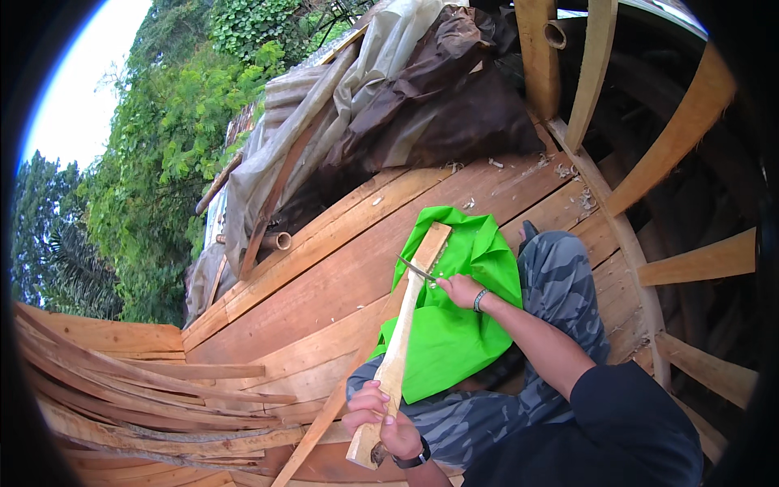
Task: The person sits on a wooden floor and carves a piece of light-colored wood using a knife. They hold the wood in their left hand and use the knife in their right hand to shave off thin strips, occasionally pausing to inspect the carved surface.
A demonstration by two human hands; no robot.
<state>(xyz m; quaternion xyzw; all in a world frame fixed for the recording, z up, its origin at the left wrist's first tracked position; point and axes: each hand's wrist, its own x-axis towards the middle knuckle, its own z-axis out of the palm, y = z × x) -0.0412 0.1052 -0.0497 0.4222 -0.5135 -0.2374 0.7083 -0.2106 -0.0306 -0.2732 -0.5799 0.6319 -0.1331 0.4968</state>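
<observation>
A long pale piece of carved wood [395,351] lies slanting across my lap, broad at both ends and slimmer between. My left hand [380,418] is closed round its near end, fingers on one side and thumb on the other. In my right hand [461,290] is a knife, its handle hidden in the fist. The knife's blade [414,267] lies across the wood near the far end and seems to touch it. Under the wood a bright green cloth [466,341] covers my lap, with small shavings on it beside the blade.
I sit on a plank floor [324,300] with scattered shavings [568,172]. Upright wooden ribs [677,134] stand along the right. Long loose strips [162,381] are stacked at the left. A brown tarp [438,114] covers things at the back; trees [146,178] stand beyond.
</observation>
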